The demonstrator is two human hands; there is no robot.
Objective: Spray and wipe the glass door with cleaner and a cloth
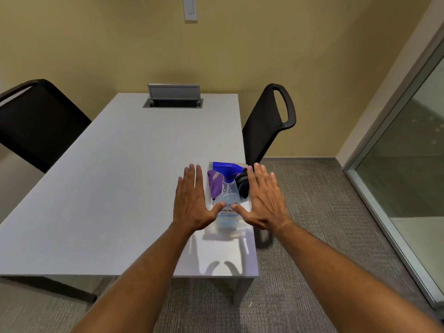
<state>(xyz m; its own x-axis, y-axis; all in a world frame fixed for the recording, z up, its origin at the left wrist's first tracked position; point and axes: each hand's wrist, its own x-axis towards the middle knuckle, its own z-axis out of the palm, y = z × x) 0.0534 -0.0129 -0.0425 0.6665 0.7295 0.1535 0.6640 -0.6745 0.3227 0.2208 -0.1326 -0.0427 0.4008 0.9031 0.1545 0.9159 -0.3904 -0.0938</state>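
Observation:
A clear spray bottle (227,195) with a blue trigger head lies in a clear plastic bin (208,188) near the right edge of the grey table (120,176). A purple cloth (213,186) lies left of the bottle and a black cloth (242,186) lies to its right. My left hand (193,200) hovers flat over the bin's left side, fingers spread. My right hand (264,200) hovers flat over its right side, fingers spread. Neither hand holds anything. The glass door (408,164) stands at the far right in a metal frame.
A black chair (266,126) stands at the table's right side, just behind the bin. Another black chair (36,121) stands on the left. An open cable box (173,98) sits at the table's far end. Grey carpet (324,212) lies between table and door.

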